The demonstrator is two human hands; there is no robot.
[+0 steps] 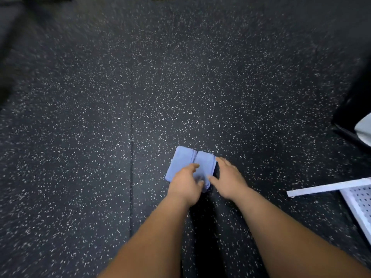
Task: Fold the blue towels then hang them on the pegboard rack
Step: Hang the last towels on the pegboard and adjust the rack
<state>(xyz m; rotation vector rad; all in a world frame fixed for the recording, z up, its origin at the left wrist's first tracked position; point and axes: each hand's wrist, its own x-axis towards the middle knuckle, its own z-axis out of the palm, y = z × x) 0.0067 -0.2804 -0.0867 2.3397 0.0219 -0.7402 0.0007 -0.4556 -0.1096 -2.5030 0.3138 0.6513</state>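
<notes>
- Two bare forearms (pixel 158 233) reach forward from the near edge, over a black rubber floor (pixel 90 117) flecked with white.
- The left hand (pixel 185 184) rests on top of the blue towels (pixel 183 160). Its fingers curl over the cloth and its thumb closes on the near right corner, so it appears to pinch the bundle. Motion blur makes this less than certain.
- The right hand (pixel 229 178) lies just to the right of the bundle. Its fingers are fairly straight along the right edge and its thumb touches that edge. It grips nothing.
- The blue towels lie flat on the floor between and just beyond the two hands. They form a small, thick, folded packet with a crease or seam down the middle. I cannot tell whether this is one towel or two.
- The folding looks almost done, and the hands seem to be squaring up or gathering the packet.
- The next move probably calls for a firm hold with both hands, so the layers stay together as the packet is lifted and carried right.
- A white pegboard rack (pixel 325 187) lies at the near right, well apart from the towels, and is cut off by the frame.
- Farther right, a dark object (pixel 357 105) and something pale (pixel 364 130) touch the edge and are too cropped to name.
</notes>
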